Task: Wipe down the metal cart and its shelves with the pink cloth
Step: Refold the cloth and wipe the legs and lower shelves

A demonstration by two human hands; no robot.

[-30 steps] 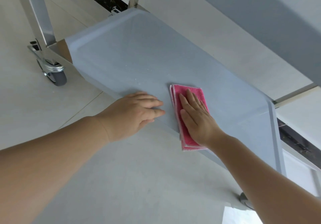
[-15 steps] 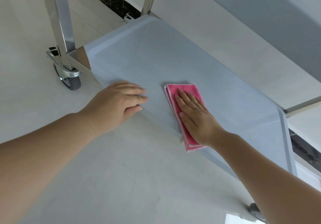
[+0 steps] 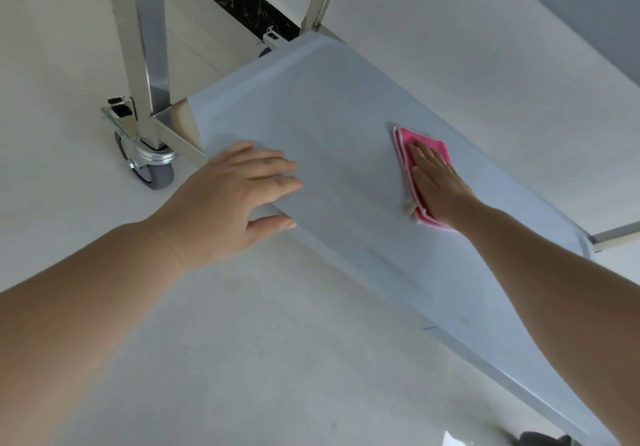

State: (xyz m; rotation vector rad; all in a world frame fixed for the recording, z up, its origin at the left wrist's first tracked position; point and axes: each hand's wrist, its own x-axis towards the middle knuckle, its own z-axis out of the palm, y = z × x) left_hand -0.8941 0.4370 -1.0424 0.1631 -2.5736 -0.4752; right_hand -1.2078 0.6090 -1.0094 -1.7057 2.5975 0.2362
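Note:
The metal cart's bottom shelf (image 3: 329,106), covered in pale blue film, runs from upper left to lower right. A folded pink cloth (image 3: 427,146) lies flat on the shelf's middle. My right hand (image 3: 440,182) presses flat on the cloth, fingers together and pointing up-left. My left hand (image 3: 235,200) rests on the shelf's near edge to the left, fingers on top and thumb under the rim. Shiny steel posts (image 3: 149,40) rise from the shelf's left corners.
A grey caster wheel (image 3: 152,168) with a brake tab sits under the near left post. Another wheel (image 3: 543,440) shows at the bottom right. The floor is pale tile with a dark marble strip (image 3: 239,2). An upper shelf (image 3: 588,13) overhangs at top right.
My right hand has slid the cloth away from the near edge toward the shelf's middle. The left hand's thumb has dropped under the rim. The view has shifted so the cart sits further right.

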